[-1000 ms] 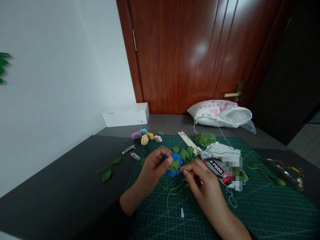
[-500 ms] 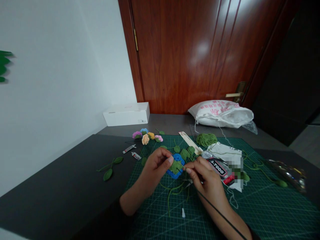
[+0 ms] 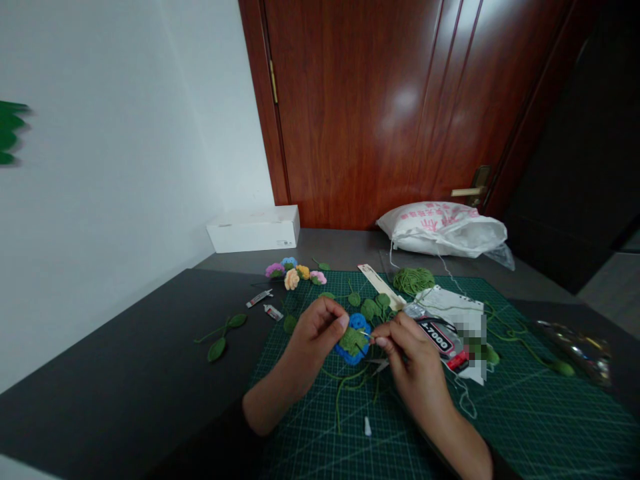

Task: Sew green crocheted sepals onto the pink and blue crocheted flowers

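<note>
My left hand [image 3: 316, 337] pinches the edge of a crocheted blue flower [image 3: 359, 321] whose green calyx [image 3: 353, 340] faces me. Fingers of my right hand [image 3: 413, 347] are closed on a thin rod [image 3: 367, 335] with a pale, shiny end that touches the calyx; its exact kind is too small to tell. A short dark stretch of stem shows against the green stitches. Below the flower lie silvery pointed blades [image 3: 381, 364], partly hidden, and loose green yarn [image 3: 339, 400].
A green cutting mat [image 3: 320, 447] covers the near table. Around my hands are crocheted flowers [image 3: 291, 279], leaves [image 3: 217, 349], small glue tubes [image 3: 273, 312], a white nozzle cap [image 3: 367, 427], green yarn [image 3: 414, 281] and a glue package [image 3: 440, 337]. Behind stand a white box [image 3: 255, 230] and a white bag [image 3: 440, 227].
The flower has tilted slightly, and a pale rod end now shows between it and my right fingers. The long dark stem across my right forearm has swung down and is mostly out of sight.
</note>
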{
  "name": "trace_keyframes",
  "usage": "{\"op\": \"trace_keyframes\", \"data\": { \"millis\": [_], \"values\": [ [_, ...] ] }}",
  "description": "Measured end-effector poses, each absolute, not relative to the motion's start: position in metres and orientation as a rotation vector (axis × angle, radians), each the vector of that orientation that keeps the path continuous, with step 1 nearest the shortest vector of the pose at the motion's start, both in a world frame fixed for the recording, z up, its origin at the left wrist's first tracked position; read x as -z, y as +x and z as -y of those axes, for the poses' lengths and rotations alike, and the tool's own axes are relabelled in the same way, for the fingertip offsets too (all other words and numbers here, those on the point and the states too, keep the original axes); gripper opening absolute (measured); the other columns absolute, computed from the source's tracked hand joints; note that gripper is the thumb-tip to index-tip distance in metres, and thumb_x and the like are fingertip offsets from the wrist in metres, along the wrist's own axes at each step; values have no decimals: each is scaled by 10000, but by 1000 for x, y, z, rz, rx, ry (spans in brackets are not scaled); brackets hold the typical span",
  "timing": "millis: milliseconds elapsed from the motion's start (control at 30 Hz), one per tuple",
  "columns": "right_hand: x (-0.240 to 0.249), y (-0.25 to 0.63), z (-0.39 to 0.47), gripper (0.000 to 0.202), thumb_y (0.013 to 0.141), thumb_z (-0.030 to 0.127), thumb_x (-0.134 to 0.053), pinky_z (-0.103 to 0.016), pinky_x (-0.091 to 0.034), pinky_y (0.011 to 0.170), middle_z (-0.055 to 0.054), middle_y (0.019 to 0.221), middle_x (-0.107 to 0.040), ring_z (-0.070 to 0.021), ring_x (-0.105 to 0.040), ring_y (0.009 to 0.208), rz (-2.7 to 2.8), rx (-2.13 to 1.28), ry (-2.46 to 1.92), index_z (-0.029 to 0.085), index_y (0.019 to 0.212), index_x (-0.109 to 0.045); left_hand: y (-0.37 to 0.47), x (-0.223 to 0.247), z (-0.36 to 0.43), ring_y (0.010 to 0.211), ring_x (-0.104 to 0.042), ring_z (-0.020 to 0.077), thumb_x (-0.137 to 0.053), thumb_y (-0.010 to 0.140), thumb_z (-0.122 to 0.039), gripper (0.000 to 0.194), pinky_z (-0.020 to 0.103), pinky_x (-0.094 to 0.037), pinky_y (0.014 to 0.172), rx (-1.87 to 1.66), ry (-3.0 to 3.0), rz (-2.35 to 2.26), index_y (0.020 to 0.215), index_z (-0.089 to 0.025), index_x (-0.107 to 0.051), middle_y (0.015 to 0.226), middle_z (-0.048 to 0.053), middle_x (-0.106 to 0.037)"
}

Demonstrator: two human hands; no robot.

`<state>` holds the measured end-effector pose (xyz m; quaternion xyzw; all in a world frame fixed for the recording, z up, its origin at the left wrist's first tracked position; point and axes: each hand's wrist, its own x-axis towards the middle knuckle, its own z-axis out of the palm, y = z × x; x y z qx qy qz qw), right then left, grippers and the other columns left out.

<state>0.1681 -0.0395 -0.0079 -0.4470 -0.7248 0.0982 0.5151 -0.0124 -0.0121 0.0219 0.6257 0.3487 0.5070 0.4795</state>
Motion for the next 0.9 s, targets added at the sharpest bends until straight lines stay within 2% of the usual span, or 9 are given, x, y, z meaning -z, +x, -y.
{"op": "trace_keyframes", "data": {
  "millis": [533,900],
  "values": [
    [8,168,38,239,958,125,-461,-283,-425,678,-16,778,-583,-189,-570,746,1776,-345,-1034,222,844,-647,-12,-25,14,689,-482,142,-621,878,-293,147,277,-400,662,-1231,1523,-922,814,-178,-554,743,-22,-514],
    [14,169,34,222,948,127,-509,-277,-398,657,-6,739,-564,-183,-556,716,1732,-328,-999,217,787,-632,-10,-25,17,687,-458,133,-609,875,-292,151,263,-371,658,-1171,1489,-912,820,-163,-555,730,-27,-506]
  ]
}}
